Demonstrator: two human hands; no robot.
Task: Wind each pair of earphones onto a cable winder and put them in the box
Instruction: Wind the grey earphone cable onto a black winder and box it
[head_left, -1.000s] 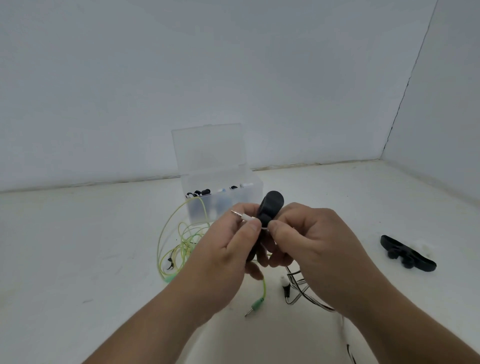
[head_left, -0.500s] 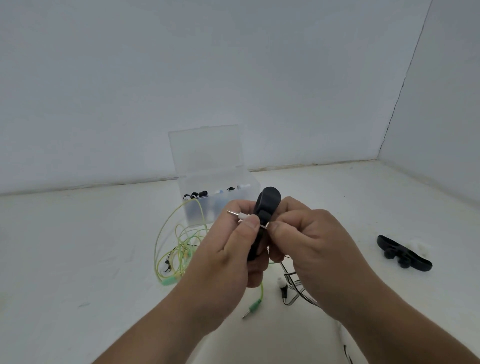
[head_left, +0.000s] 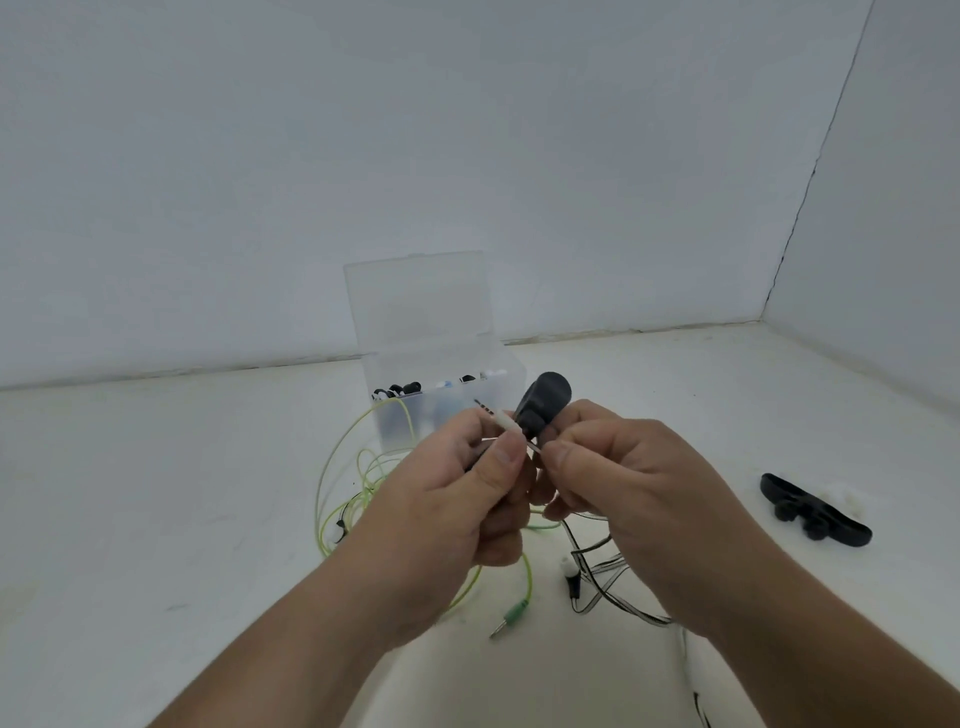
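Black winder (head_left: 543, 402) is up off the table (head_left: 156, 493), between both hands, in front of the box (head_left: 457, 421). Left hand (head_left: 457, 514) pinches the white plug (head_left: 500, 417) under its thumb, tip poking out toward the box. Right hand (head_left: 639, 499) nips the cable (head_left: 533, 446) just beside the plug, thumb against forefinger. Which fingers carry the winder itself I can't tell.

That cable looks featherweight, limp and springy, likely to slip or kink. Best held at the stiff plug, with the wire fed on under light tension.

Loose wire (head_left: 597, 577) lies under the right wrist. The box is clear, its lid (head_left: 415, 301) standing open, with several black-and-white wound sets inside. Green earphones (head_left: 353, 467) sprawl unwound beside it, and a spare winder (head_left: 813, 512) waits well off to the right.
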